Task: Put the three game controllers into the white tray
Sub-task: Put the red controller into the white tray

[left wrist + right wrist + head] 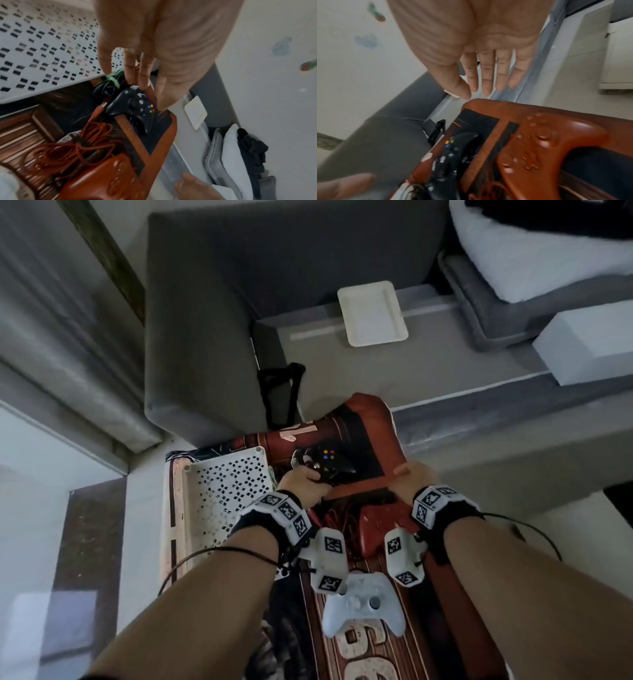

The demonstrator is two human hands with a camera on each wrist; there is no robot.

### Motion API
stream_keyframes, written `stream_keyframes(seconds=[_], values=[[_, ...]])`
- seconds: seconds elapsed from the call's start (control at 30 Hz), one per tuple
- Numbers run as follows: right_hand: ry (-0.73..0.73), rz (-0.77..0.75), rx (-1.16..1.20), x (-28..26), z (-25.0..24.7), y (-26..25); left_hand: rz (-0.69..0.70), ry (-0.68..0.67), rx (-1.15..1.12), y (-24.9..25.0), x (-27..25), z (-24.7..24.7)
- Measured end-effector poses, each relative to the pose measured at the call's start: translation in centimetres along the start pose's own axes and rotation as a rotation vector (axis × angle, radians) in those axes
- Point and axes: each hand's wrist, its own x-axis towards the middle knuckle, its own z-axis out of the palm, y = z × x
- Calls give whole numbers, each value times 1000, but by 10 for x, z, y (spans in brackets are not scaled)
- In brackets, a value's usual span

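l hand (301, 481) grip spread, fingers touching black controller (325, 465); r hand (412, 479) grip spread, holding nothing.

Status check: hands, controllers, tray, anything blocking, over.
Left hand reaching onto black controller, grip not confirmed. Right hand open, empty. Red controller and white controller untouched; white tray empty. Cables beside controllers.

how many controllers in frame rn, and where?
3. Black controller farthest on the mat, at the left hand. Red controller in the middle, partly hidden behind the wrist cameras. White controller nearest. None in the white tray.
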Motion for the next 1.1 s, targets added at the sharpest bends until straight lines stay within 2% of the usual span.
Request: stream_keyframes(seconds=[0.07, 0.2, 0.3, 0.43, 0.53, 0.67, 0.73, 0.83, 1.0, 1.1], values=[[-30, -16, -46, 22, 17, 25, -16, -80, 113, -9, 10, 18], [-146, 72, -201, 112, 69, 113, -101, -273, 214, -31, 26, 55], [-149, 109, -311, 82, 66, 107, -131, -333, 216, -44, 38, 79], [-37, 115, -364, 69, 73, 109, -81, -272, 199, -55, 48, 100], [-33, 105, -291, 78, 82, 123, -72, -231, 162, -61, 57, 108], [42, 58, -277, 68, 82, 128, -8, -169, 119, -70, 65, 119], [45, 45, -253, 63, 80, 130, 35, -180, 131, -73, 64, 125], [82, 10, -268, 52, 76, 131, 102, -166, 132, -78, 58, 133], [183, -90, -329, 13, 65, 125, 258, -34, 14, -87, 31, 131], [250, -119, -280, -14, 60, 117, 340, 29, -76, -91, 7, 120]])
